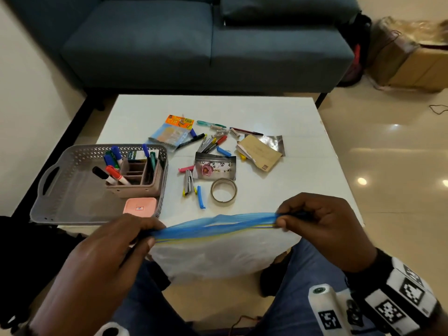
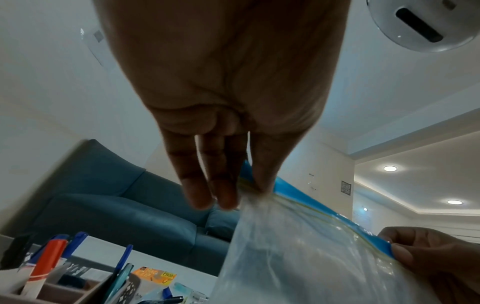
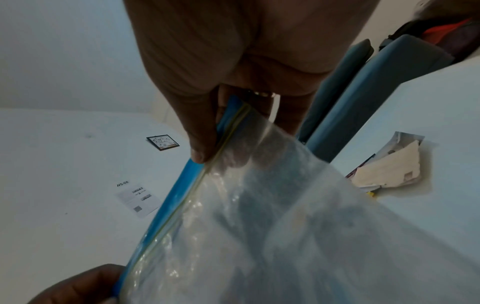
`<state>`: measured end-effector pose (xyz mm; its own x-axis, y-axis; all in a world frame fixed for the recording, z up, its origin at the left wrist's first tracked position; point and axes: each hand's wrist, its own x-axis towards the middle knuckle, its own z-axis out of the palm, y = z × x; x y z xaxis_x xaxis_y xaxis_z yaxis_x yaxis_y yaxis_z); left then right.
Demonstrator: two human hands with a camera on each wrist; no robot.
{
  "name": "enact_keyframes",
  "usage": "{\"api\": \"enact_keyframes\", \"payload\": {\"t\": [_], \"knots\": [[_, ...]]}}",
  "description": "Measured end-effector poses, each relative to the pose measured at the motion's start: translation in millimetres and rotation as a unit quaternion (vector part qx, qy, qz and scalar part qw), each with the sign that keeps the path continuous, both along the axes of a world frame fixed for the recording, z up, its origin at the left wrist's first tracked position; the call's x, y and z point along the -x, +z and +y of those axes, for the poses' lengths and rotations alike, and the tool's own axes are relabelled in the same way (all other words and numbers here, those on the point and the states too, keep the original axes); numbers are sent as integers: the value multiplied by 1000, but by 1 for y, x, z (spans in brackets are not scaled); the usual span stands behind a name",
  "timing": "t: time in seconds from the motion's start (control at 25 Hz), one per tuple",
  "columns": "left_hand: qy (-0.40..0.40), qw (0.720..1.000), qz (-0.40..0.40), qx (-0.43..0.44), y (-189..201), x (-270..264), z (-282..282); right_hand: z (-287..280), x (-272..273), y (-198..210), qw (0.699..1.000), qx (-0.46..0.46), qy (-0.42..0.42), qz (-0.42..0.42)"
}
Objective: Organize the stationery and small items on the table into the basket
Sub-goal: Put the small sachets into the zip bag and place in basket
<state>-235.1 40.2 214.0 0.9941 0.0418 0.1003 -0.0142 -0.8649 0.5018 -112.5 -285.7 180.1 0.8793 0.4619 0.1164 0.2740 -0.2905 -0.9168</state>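
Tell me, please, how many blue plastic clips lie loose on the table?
2: one blue clip beyond the floral pouch, the other between the stapler and tape roll. Papers could hide more.

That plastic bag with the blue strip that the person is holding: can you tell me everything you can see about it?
The zip bag is clear, crinkly, shiny plastic with a blue band and a thin yellow line along its top edge. It is stretched sideways in the air, in front of the table's near edge and above the person's lap. The left hand pinches one end of the blue band and the right hand pinches the other. The body hangs loosely below. It looks empty, though the plastic is hazy. The mouth gapes slightly in the middle.
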Motion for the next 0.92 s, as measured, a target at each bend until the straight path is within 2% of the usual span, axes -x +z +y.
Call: {"api": "enact_keyframes", "payload": {"t": [0.08, 0.2, 0.32, 0.4, 0.52, 0.64, 0.8, 0.92], "knots": [[-21, 998, 43, -34, 8, -11, -9, 7, -1, 2, 1000, 6, 0, 24], [-119, 988, 60, -84, 15, -40, -43, 21, -4, 5, 999, 17, 23, 28], [-166, 982, 58, -64, 12, -60, -78, 33, -2, 11, 997, 45, 54, -11], [-152, 986, 58, -37, 8, -64, -90, 34, 2, 14, 995, 70, 56, -46], [-127, 987, 94, -27, 1, -57, -92, 30, 8, 11, 996, 71, 45, -36], [-126, 990, 49, -38, -4, -46, -92, 24, 13, 5, 995, 85, 47, -18], [-128, 990, 57, -26, -5, -37, -96, 31, 24, 7, 994, 85, 43, -62], [-118, 992, 32, -25, -3, -36, -97, 37, 26, 10, 988, 95, 55, -108]]}}
